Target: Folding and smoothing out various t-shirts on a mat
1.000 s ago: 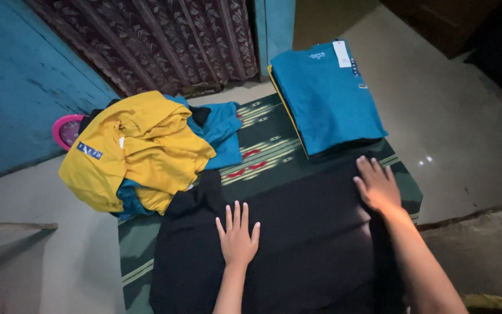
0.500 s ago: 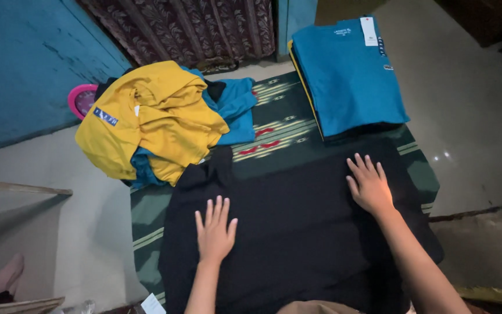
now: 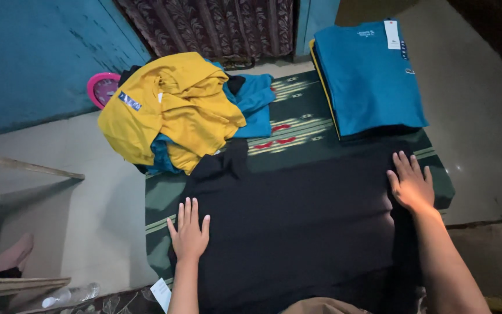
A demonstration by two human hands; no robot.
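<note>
A green woven mat [image 3: 297,125] with light stripes and small red marks lies on the pale floor [image 3: 483,116]. It is the biggest thing here.

On the near part of the mat lies a black shirt [image 3: 297,227]. It is spread out flat and wide, and it covers most of the mat from left to right. It is plain and very dark, with no picture on it that can be seen. One sleeve sticks out at the far left corner, toward the heap of clothes. The cloth looks smooth, with only soft folds.

At the far right sits a neat stack of folded blue shirts [image 3: 370,75] with a white tag on top.

At the far left is a messy heap, a yellow shirt [image 3: 169,110] on top of a crumpled blue shirt [image 3: 257,99]. A pink round thing [image 3: 101,88] peeks out behind the heap.

The right hand [image 3: 412,187] lies flat on the right edge of the black shirt, fingers open and spread, gripping nothing.

The left hand [image 3: 190,234] lies flat on the near left part of the black shirt, fingers open too, holding nothing.

A bare foot [image 3: 13,256] shows at the far left edge.
</note>
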